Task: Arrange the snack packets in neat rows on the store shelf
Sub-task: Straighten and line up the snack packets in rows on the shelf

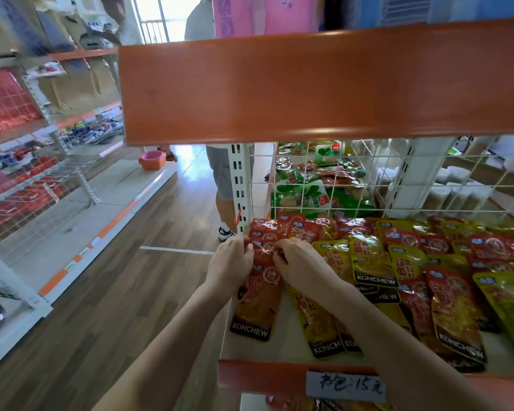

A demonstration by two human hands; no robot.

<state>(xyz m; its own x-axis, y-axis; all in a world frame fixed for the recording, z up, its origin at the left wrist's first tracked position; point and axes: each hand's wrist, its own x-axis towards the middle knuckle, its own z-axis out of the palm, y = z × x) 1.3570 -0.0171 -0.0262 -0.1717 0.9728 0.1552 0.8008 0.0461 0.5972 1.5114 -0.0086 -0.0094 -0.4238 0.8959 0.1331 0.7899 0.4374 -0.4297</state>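
Price label [346,385]: white slip with handwritten characters, fixed to the orange front lip [261,378] of the store shelf [288,327], nearest the camera

Left hand [230,266]: fingers curled over the left edge of the red packet [260,295], near its top; thumb side hidden against the foil

Right hand [298,262]: fingertips bent down and pinching the same red packet at its upper right edge; forearm lies across the yellow packets [318,321] below it

Red packet: long foil pouch, black band marked KONCHEW at the lower end, lying lengthwise at the far left of the shelf; lower left corner overhangs the shelf's side edge. More red pouches lie stacked under and behind its top end

Yellow packets: same brand, just right of the red packet, overlapping one another, tilted

Mixed heap [445,271]: red and yellow pouches covering the middle and right of the shelf, overlapping at varied angles, not in rows

Wire mesh back [353,173]: white grid behind the shelf; green packets [306,197] show through it on the far side

Upright post [238,185]: white, slotted, at the shelf's rear left corner

Upper shelf edge [309,87]: broad orange band overhead

Person [224,179]: grey shorts and a shoe visible, standing in the aisle beyond the post

Pink basin [152,160]: on the base of the left-hand shelving, far back
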